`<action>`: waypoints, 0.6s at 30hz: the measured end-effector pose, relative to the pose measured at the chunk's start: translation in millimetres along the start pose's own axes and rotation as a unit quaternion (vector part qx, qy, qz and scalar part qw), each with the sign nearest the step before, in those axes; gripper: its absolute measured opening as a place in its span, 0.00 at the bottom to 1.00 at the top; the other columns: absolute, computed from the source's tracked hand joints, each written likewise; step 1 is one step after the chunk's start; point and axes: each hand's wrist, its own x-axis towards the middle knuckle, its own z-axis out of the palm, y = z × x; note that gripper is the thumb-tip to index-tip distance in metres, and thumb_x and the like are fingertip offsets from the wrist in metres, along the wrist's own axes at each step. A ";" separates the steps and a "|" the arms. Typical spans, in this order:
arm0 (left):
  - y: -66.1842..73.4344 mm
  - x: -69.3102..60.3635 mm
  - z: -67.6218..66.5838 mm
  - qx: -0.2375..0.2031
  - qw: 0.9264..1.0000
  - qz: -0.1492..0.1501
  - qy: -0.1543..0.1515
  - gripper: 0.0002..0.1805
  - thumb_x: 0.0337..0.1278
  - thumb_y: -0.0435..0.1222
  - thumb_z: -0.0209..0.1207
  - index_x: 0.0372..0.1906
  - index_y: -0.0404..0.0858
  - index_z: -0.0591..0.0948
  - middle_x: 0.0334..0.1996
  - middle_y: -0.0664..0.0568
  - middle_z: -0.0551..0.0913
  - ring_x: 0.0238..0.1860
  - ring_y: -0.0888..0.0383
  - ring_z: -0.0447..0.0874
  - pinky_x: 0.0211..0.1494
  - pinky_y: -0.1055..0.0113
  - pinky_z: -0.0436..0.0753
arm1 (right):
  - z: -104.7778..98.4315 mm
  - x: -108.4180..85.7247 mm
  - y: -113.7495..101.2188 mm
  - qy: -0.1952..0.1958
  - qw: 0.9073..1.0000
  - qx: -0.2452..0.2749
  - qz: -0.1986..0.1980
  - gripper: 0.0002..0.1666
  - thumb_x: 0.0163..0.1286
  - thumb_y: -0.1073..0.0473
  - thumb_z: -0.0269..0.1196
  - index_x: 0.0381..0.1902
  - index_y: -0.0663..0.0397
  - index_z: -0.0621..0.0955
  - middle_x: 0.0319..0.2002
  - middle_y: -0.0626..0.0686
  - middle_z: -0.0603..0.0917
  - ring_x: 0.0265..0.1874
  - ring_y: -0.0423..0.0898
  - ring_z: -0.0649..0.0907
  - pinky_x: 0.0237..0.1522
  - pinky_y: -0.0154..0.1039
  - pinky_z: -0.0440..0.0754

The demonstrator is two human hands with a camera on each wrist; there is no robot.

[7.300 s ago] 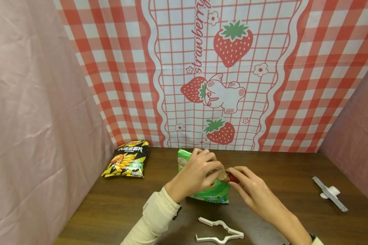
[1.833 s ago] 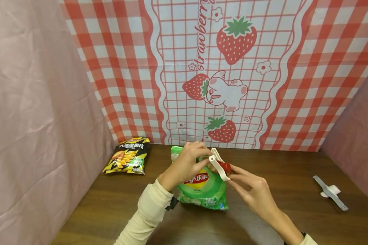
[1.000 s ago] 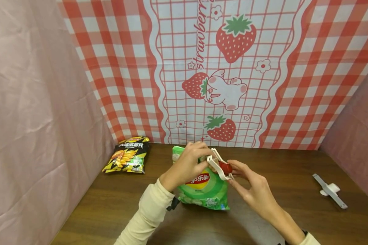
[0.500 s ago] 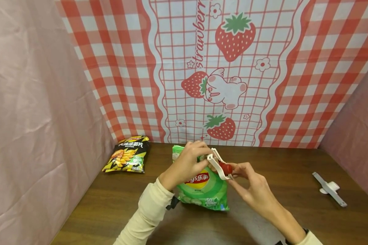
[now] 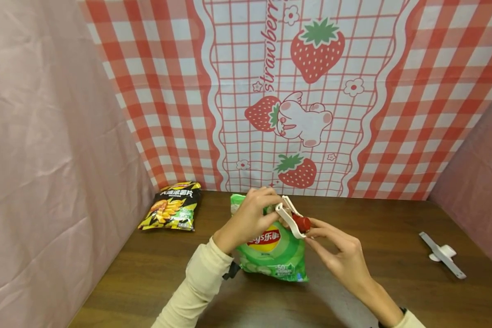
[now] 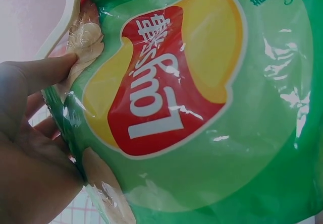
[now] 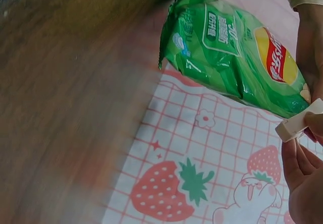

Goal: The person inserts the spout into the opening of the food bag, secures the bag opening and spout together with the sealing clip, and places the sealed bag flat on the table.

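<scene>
A green Lay's chip bag (image 5: pixel 275 257) is tilted up above the table, its top edge pinched between the thumb and fingers of my left hand (image 5: pixel 251 215). White bag clip (image 5: pixel 290 223) has its two arms spread on either side of the bag's red top corner (image 5: pixel 302 223). Thumb and fingertips of my right hand (image 5: pixel 346 253) pinch the clip near its hinge end. In the left wrist view the left thumb (image 6: pixel 50 73) presses the bag's upper edge beside the clip (image 6: pixel 65 19). Part of the left fingers is hidden behind the bag.
A black and yellow chip bag (image 5: pixel 172 207) lies at the back left of the brown table (image 5: pixel 147 278). On the right lies a grey bar-shaped clip with a white knob (image 5: pixel 442 255). Checked strawberry cloth (image 5: pixel 295 114) hangs behind, with pink cloth (image 5: pixel 45 159) at the left side.
Earlier the white clip lay on the table and my right hand pinched the bag's corner; now that hand holds the clip around it. During the last second the hands have shifted only slightly.
</scene>
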 end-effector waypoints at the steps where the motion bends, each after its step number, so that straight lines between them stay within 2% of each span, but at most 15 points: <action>1: -0.2 0.1 0.1 -0.001 1.000 -0.001 0.001 0.06 0.59 0.29 0.65 0.40 0.40 0.87 0.33 0.58 0.82 0.38 0.62 0.75 0.43 0.66 0.63 | 0.2 -0.3 0.0 0.001 1.000 0.004 0.004 0.21 0.45 0.79 0.73 0.38 0.58 0.87 0.46 0.64 0.86 0.48 0.48 0.86 0.53 0.29 0.78; 5: -0.7 0.5 0.3 -0.007 1.000 -0.002 0.005 0.06 0.59 0.29 0.65 0.39 0.40 0.88 0.34 0.58 0.83 0.39 0.63 0.76 0.43 0.65 0.64 | -0.4 -0.6 -0.6 0.000 1.000 0.028 0.014 0.26 0.41 0.83 0.72 0.39 0.58 0.87 0.47 0.65 0.86 0.49 0.48 0.86 0.51 0.29 0.80; 10: -1.1 0.9 0.5 -0.018 1.000 -0.004 0.017 0.04 0.61 0.30 0.64 0.38 0.39 0.88 0.34 0.57 0.84 0.38 0.63 0.77 0.45 0.64 0.66 | -2.4 -0.2 -1.3 -0.005 0.991 0.124 0.057 0.29 0.41 0.93 0.65 0.39 0.66 0.86 0.47 0.71 0.83 0.50 0.48 0.85 0.43 0.31 0.83; 12: -0.9 0.7 0.5 -0.022 1.000 -0.007 0.021 0.04 0.62 0.30 0.64 0.38 0.39 0.88 0.34 0.57 0.84 0.37 0.62 0.77 0.45 0.64 0.67 | -3.0 -0.4 -1.2 -0.004 0.987 0.143 0.070 0.29 0.40 0.95 0.64 0.38 0.68 0.85 0.47 0.73 0.83 0.50 0.48 0.85 0.42 0.32 0.84; 15: 0.1 0.4 1.3 -0.025 0.999 -0.009 0.023 0.04 0.63 0.30 0.63 0.38 0.39 0.88 0.34 0.56 0.84 0.38 0.63 0.77 0.45 0.64 0.67 | -3.1 -0.2 -1.2 -0.005 0.994 0.089 0.055 0.24 0.44 0.89 0.68 0.38 0.65 0.86 0.47 0.69 0.84 0.50 0.46 0.85 0.46 0.30 0.82; 18: 1.4 0.8 3.3 -0.023 0.999 -0.009 0.023 0.04 0.61 0.30 0.64 0.37 0.39 0.88 0.33 0.56 0.83 0.36 0.63 0.76 0.44 0.65 0.66 | -1.6 -0.3 -1.1 -0.002 1.000 0.012 0.025 0.07 0.60 0.71 0.71 0.38 0.60 0.87 0.47 0.65 0.86 0.50 0.45 0.85 0.51 0.29 0.79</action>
